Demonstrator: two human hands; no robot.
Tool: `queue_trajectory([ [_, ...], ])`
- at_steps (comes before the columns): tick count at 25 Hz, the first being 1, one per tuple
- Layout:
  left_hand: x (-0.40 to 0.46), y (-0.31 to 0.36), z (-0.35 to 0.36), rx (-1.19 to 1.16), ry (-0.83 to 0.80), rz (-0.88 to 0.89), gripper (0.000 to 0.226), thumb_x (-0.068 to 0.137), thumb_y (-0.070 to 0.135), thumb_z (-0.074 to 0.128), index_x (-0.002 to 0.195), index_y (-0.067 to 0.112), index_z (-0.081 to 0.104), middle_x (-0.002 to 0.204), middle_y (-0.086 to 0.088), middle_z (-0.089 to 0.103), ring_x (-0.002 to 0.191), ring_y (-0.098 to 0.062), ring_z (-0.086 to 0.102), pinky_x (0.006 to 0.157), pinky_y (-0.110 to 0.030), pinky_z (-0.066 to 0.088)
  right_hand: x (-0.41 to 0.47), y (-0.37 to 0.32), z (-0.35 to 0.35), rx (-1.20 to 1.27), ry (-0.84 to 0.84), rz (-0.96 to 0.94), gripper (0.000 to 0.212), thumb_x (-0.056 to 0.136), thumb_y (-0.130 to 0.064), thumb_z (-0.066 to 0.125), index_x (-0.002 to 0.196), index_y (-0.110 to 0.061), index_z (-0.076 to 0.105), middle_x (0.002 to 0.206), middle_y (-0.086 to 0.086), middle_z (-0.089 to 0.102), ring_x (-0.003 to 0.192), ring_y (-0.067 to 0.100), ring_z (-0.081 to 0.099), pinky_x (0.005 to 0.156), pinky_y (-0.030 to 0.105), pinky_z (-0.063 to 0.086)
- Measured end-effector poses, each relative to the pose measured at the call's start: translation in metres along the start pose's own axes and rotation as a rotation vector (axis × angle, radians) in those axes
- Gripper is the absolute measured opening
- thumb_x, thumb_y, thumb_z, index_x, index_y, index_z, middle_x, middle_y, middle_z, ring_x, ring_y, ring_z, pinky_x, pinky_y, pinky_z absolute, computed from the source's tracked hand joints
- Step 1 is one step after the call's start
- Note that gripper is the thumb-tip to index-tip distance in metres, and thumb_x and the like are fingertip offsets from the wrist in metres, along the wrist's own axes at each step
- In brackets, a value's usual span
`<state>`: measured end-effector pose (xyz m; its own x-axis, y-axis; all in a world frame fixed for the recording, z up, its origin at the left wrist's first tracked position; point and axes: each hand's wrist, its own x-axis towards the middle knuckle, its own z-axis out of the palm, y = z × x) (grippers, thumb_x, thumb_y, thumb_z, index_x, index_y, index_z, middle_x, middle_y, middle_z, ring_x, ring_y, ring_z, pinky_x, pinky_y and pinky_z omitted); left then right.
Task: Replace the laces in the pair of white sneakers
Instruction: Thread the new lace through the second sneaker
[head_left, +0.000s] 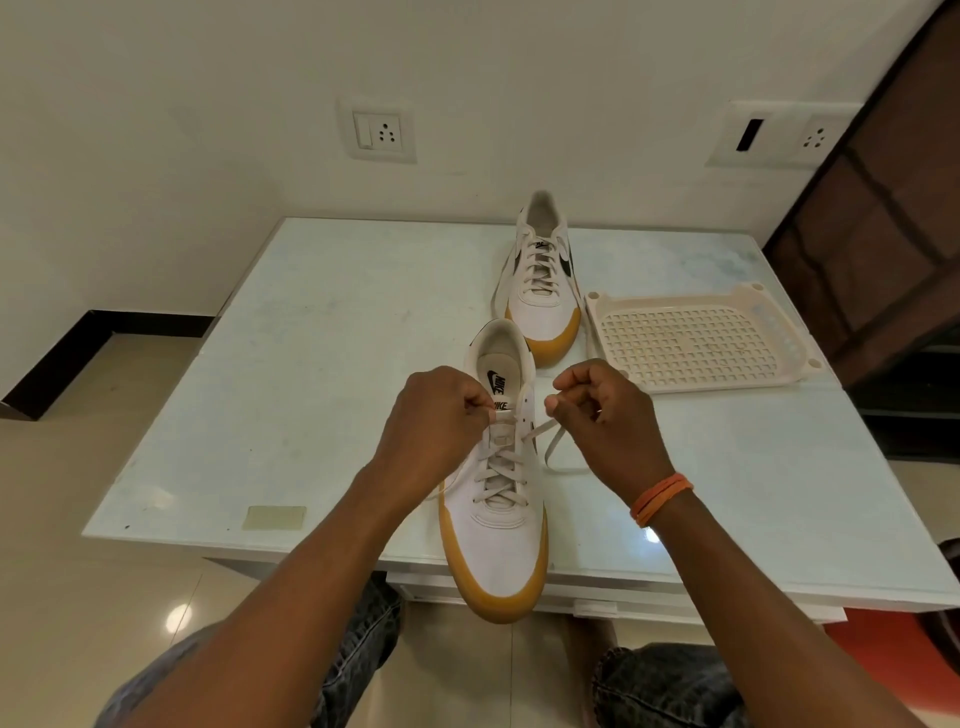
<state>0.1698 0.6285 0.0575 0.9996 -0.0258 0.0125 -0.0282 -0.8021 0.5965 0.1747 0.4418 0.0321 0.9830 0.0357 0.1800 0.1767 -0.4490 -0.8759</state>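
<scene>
While both forearms reach in over the table (322, 322), the left hand (436, 415) is curled up, pinching the lace (501, 467) end at the near sneaker's (496, 519) top eyelets. Right hand (605, 415) is fisted around the other lace end, just right of the shoe; second sneaker (543, 280) sits further back beside a tray (696, 340).
</scene>
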Motion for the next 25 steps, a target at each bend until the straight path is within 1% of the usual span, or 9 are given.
queue_trajectory([
  [3, -0.001, -0.003, 0.015, 0.280, 0.138, 0.150, 0.016, 0.090, 0.026, 0.066, 0.101, 0.021, 0.076, 0.104, 0.000, 0.053, 0.100, -0.017, 0.046, 0.075, -0.024, 0.042, 0.001, 0.010, 0.000, -0.087, 0.003, 0.053, 0.012, 0.085, -0.011, 0.069, 0.094, -0.017, 0.065, 0.089, -0.007, 0.066, 0.083, 0.009, 0.061, 0.066, 0.006, 0.042],
  [5, 0.000, -0.001, 0.023, 0.427, 0.165, 0.201, 0.018, 0.091, 0.025, 0.065, 0.105, 0.020, 0.074, 0.109, -0.002, 0.052, 0.101, -0.021, 0.042, 0.076, -0.031, 0.039, -0.003, 0.014, 0.006, -0.170, -0.055, 0.031, 0.014, 0.086, -0.014, 0.070, 0.099, -0.016, 0.067, 0.096, -0.005, 0.066, 0.089, 0.009, 0.058, 0.075, 0.010, 0.042],
  [8, -0.001, 0.003, 0.027, 0.544, 0.224, 0.295, 0.013, 0.078, 0.019, 0.078, 0.089, 0.012, 0.075, 0.101, -0.005, 0.060, 0.091, -0.023, 0.049, 0.068, -0.033, 0.041, -0.006, 0.014, 0.011, -0.222, -0.109, 0.012, 0.019, 0.087, -0.017, 0.069, 0.106, -0.015, 0.068, 0.106, -0.001, 0.068, 0.097, 0.012, 0.057, 0.089, 0.026, 0.045],
  [10, -0.001, 0.002, 0.029, 0.497, 0.223, 0.324, 0.013, 0.076, 0.020, 0.081, 0.086, 0.013, 0.076, 0.101, -0.006, 0.061, 0.091, -0.024, 0.051, 0.069, -0.032, 0.041, -0.006, 0.014, 0.014, -0.263, -0.136, -0.017, 0.021, 0.089, -0.015, 0.066, 0.110, -0.016, 0.069, 0.111, 0.001, 0.068, 0.102, 0.017, 0.059, 0.093, 0.030, 0.046],
  [13, 0.004, -0.003, 0.029, 0.213, 0.135, 0.139, 0.015, 0.089, 0.023, 0.067, 0.099, 0.018, 0.077, 0.104, 0.000, 0.050, 0.100, -0.018, 0.040, 0.079, -0.027, 0.034, -0.006, 0.014, 0.013, -0.256, -0.149, -0.015, 0.022, 0.091, -0.012, 0.063, 0.112, -0.016, 0.070, 0.111, 0.001, 0.070, 0.104, 0.017, 0.062, 0.096, 0.033, 0.048],
  [15, 0.008, -0.008, 0.030, 0.051, 0.137, 0.030, 0.014, 0.089, 0.022, 0.068, 0.098, 0.019, 0.078, 0.097, 0.006, 0.043, 0.098, -0.014, 0.037, 0.080, -0.028, 0.035, -0.006, 0.014, 0.012, -0.245, -0.163, 0.011, 0.021, 0.091, -0.013, 0.063, 0.111, -0.016, 0.071, 0.110, 0.000, 0.071, 0.102, 0.014, 0.063, 0.095, 0.031, 0.049],
  [17, 0.013, -0.010, 0.028, -0.024, 0.104, -0.025, 0.014, 0.087, 0.025, 0.071, 0.098, 0.019, 0.078, 0.095, 0.006, 0.042, 0.100, -0.015, 0.039, 0.081, -0.027, 0.036, -0.007, 0.015, 0.011, -0.250, -0.167, 0.030, 0.021, 0.091, -0.014, 0.064, 0.110, -0.017, 0.071, 0.110, -0.002, 0.071, 0.102, 0.012, 0.063, 0.095, 0.028, 0.049],
  [21, 0.016, -0.010, 0.025, -0.025, -0.009, -0.042, 0.016, 0.086, 0.030, 0.071, 0.099, 0.024, 0.078, 0.098, 0.005, 0.043, 0.106, -0.018, 0.039, 0.087, -0.032, 0.038, -0.006, 0.014, 0.011, -0.204, -0.156, 0.061, 0.020, 0.090, -0.013, 0.065, 0.109, -0.015, 0.071, 0.109, 0.000, 0.071, 0.101, 0.012, 0.063, 0.090, 0.016, 0.044],
  [25, 0.013, -0.006, 0.026, 0.136, -0.035, 0.027, 0.017, 0.089, 0.032, 0.068, 0.103, 0.028, 0.076, 0.100, 0.009, 0.039, 0.101, -0.014, 0.034, 0.084, -0.031, 0.033, -0.007, 0.013, 0.010, -0.180, -0.142, 0.072, 0.020, 0.089, -0.012, 0.066, 0.108, -0.015, 0.072, 0.108, 0.000, 0.071, 0.101, 0.011, 0.063, 0.084, 0.008, 0.039],
])
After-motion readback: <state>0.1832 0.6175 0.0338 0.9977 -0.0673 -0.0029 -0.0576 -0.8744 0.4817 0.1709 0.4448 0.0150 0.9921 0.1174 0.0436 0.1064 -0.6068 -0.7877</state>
